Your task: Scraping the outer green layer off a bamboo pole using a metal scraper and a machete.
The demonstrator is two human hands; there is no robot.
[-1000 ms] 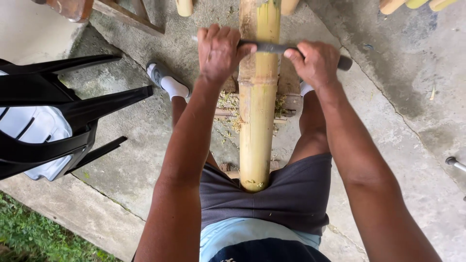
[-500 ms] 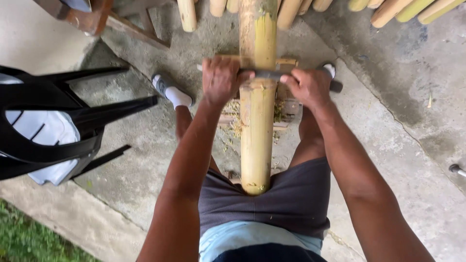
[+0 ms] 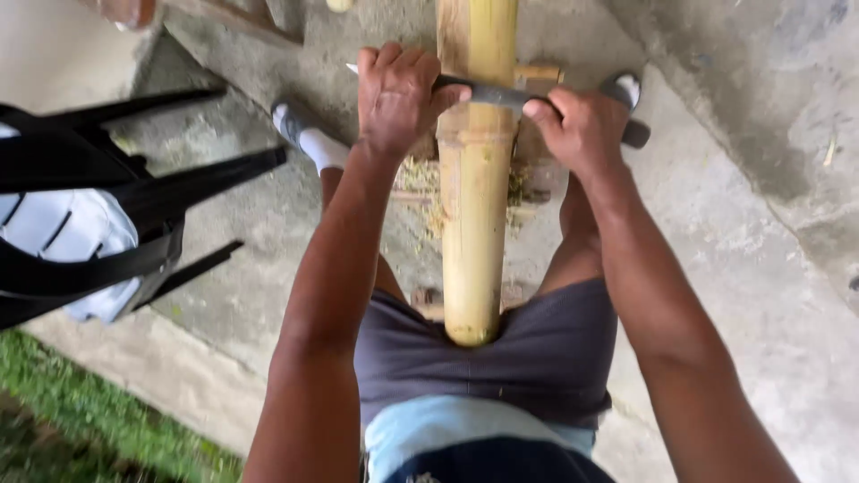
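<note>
Head view: since a moment ago the dark flat metal blade (image 3: 488, 92), clenched at each end by left hand (image 3: 398, 94) and right hand (image 3: 582, 130), sits further up the long yellow-green bamboo pole (image 3: 474, 179), which points straight away between them.

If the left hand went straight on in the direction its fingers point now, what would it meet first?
The left hand grips one end of the dark metal blade, with its fingers curled toward the thick yellow bamboo pole. It would probably meet the pole first, though depth is unclear.
</note>
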